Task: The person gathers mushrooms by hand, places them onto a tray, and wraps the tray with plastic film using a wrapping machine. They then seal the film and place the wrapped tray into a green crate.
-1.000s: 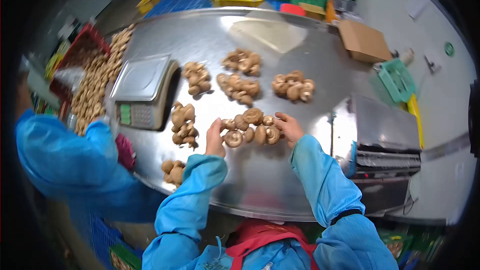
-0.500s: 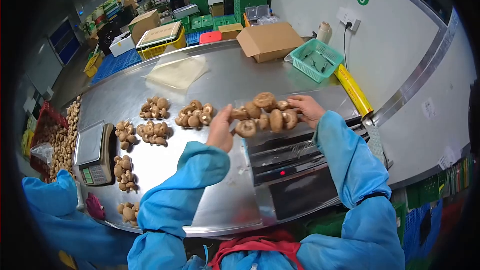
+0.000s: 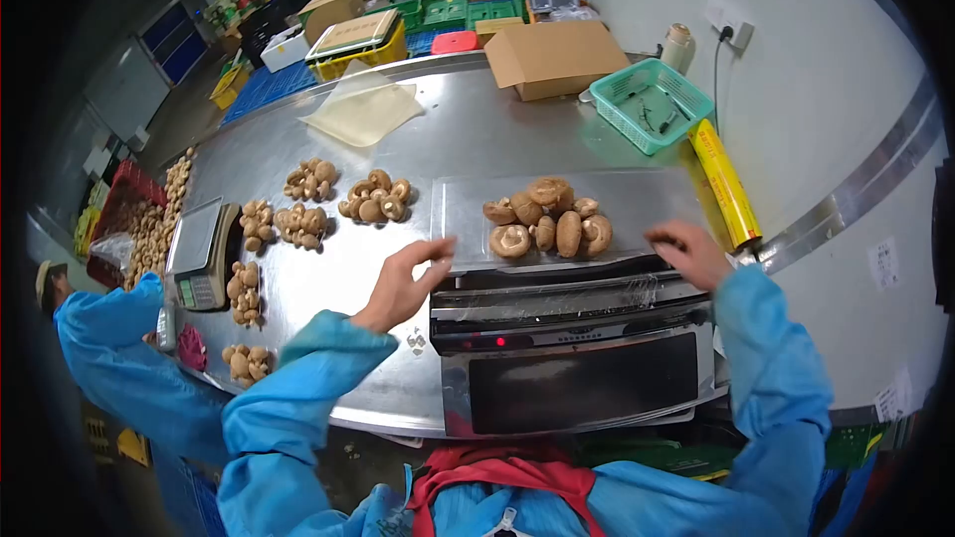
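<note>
A cluster of brown shiitake mushrooms [image 3: 549,217], some caps up and some showing pale undersides, lies on a clear film-like sheet [image 3: 463,204] behind the wrapping machine [image 3: 572,328]. My left hand [image 3: 410,283] is at the left of the machine, thumb and forefinger apart, close to the sheet's left edge. To the right of the mushrooms, my right hand [image 3: 691,252] hovers with bent, parted fingers. Neither hand touches the mushrooms. A wrinkled strip of clear film [image 3: 637,293] shows along the machine's slot, and its red light is on.
Several small mushroom piles [image 3: 301,226] stand left on the steel table [image 3: 388,368], beside a scale [image 3: 204,249]. Further back are a cardboard box [image 3: 557,55], a green basket [image 3: 652,104] and a yellow tube [image 3: 724,184]. A co-worker's blue sleeve [image 3: 114,318] is at far left.
Both hands have let go of the mushrooms, which now rest on the sheet. The hands have drawn apart, left hand to the left and right hand to the right. The view has shifted.
</note>
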A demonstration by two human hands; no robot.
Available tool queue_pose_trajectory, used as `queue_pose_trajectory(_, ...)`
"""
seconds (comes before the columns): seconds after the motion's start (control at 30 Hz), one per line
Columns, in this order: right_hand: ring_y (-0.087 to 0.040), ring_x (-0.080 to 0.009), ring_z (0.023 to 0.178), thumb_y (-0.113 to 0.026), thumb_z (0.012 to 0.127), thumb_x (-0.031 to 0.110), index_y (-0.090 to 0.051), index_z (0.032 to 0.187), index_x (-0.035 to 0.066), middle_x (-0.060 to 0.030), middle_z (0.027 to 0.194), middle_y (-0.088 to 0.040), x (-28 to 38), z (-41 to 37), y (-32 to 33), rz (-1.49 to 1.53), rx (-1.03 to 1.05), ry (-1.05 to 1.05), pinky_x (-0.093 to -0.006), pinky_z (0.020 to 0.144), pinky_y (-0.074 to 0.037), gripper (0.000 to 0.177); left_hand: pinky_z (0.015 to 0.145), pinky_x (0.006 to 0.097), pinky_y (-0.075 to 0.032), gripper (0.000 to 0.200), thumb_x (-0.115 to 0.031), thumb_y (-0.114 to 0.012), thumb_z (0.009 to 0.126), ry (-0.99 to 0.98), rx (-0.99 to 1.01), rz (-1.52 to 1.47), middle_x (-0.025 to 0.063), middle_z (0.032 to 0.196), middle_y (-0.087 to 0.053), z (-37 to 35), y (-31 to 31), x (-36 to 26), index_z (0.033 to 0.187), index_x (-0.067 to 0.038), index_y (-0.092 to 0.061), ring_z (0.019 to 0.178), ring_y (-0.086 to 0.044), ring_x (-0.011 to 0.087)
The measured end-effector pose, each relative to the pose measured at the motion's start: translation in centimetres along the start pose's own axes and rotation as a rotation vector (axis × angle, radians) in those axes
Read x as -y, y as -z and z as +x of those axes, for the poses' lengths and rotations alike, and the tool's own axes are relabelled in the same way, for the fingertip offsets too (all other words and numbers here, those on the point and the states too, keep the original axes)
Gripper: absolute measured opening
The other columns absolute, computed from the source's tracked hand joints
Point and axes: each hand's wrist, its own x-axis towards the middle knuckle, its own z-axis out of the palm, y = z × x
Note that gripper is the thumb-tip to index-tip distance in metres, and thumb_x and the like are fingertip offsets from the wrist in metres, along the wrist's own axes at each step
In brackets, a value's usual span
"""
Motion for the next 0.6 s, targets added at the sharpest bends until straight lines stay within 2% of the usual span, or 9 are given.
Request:
queue_pose_trajectory(0.03,-0.056,-0.0284,0.089,-0.056,0.08,0.007,-0.056,0.116,0.008,-0.0137,0.1,-0.056,0.9,-1.4,0.6,-0.13,0.047,0.097,-0.0351,0.079,-0.046,0.036,0.078,0.0346,-0.045,0.035,-0.013,-0.061,0.082,-0.192,0.096,0.363,0.0049,0.099,-0.062,-1.4,1.3,-0.3,0.116,-0.009,-0.057,0.089,-0.058,0.023)
queue_pose_trajectory(0.13,-0.054,-0.0322,0.09,-0.058,0.074,0.005,-0.057,0.114,0.013,-0.0135,0.102,-0.055,1.4,-2.4,0.1,-0.582,0.183,0.397,-0.0383,0.08,-0.045,0.041,0.074,0.0334,-0.045,0.04,-0.005,-0.063,0.073,-0.567,0.236,0.715,0.0007,0.09,-0.06,-2.0,2.4,-0.7,0.111,-0.017,-0.061,0.082,-0.057,0.0181)
queue_pose_trajectory(0.23,-0.054,-0.0312,0.092,-0.06,0.07,0.005,-0.058,0.11,0.013,-0.0118,0.103,-0.053,0.3,-1.0,-0.8,-0.65,0.3,0.456,-0.0405,0.08,-0.043,0.041,0.076,0.032,-0.04,0.043,-0.008,-0.058,0.076,-0.643,0.472,0.86,0.0009,0.087,-0.052,0.0,1.5,0.2,0.117,-0.021,-0.056,0.083,-0.051,0.0175)
queue_pose_trajectory(0.33,-0.056,-0.0322,0.085,-0.062,0.072,0.004,-0.057,0.102,0.011,-0.0136,0.094,-0.054,-1.1,0.2,-3.0,-0.449,0.159,0.482,-0.0394,0.072,-0.046,0.031,0.074,0.0319,-0.039,0.034,-0.013,-0.057,0.076,-0.732,0.56,0.85,0.0012,0.084,-0.046,1.6,-0.3,1.0,0.109,-0.021,-0.059,0.084,-0.049,0.0167)
queue_pose_trajectory(0.37,-0.057,-0.033,0.082,-0.061,0.073,0.003,-0.056,0.1,0.01,-0.0148,0.092,-0.054,-0.8,0.3,-3.7,-0.267,0.09,0.412,-0.039,0.069,-0.047,0.028,0.075,0.0318,-0.038,0.018,-0.017,-0.06,0.077,-0.678,0.584,0.826,0.0017,0.087,-0.049,1.8,-0.5,0.4,0.095,-0.018,-0.062,0.088,-0.049,0.0162)
queue_pose_trajectory(0.43,-0.059,-0.0317,0.079,-0.058,0.08,0.003,-0.053,0.095,0.006,-0.0172,0.095,-0.056,0.0,0.1,-5.1,-0.063,0.01,0.311,-0.0385,0.069,-0.05,0.016,0.071,0.0337,-0.043,0.019,-0.014,-0.062,0.073,-0.646,0.47,0.635,0.0018,0.089,-0.052,1.5,-1.5,1.5,0.091,-0.017,-0.065,0.085,-0.053,0.0174)
queue_pose_trajectory(0.5,-0.06,-0.0313,0.087,-0.051,0.085,0.001,-0.05,0.091,0.003,-0.0203,0.104,-0.057,0.1,-1.1,-6.7,1.091,-0.173,-0.367,-0.041,0.078,-0.052,0.007,0.074,0.0318,-0.05,0.01,-0.004,-0.053,0.084,-0.232,0.325,-0.027,0.0081,0.104,-0.06,0.2,-2.5,1.7,0.088,-0.007,-0.061,0.087,-0.06,0.0203)
queue_pose_trajectory(0.57,-0.06,-0.0321,0.095,-0.049,0.088,0.004,-0.047,0.088,0.003,-0.0228,0.109,-0.057,1.3,-2.9,-6.4,1.279,-0.208,-0.367,-0.041,0.083,-0.052,0.002,0.074,0.0311,-0.051,0.008,-0.006,-0.049,0.09,0.275,0.207,-0.557,0.014,0.112,-0.059,-1.2,-1.9,-0.2,0.091,-0.002,-0.056,0.085,-0.062,0.0202)
queue_pose_trajectory(0.6,-0.06,-0.0338,0.098,-0.049,0.088,0.006,-0.046,0.088,0.003,-0.0237,0.108,-0.057,2.5,-4.0,-5.7,1.362,-0.257,-0.379,-0.0417,0.084,-0.052,0.003,0.074,0.0305,-0.053,0.011,-0.009,-0.048,0.092,0.248,0.131,-0.68,0.0176,0.115,-0.057,-2.2,-1.7,-0.4,0.094,0.001,-0.052,0.087,-0.062,0.0186)
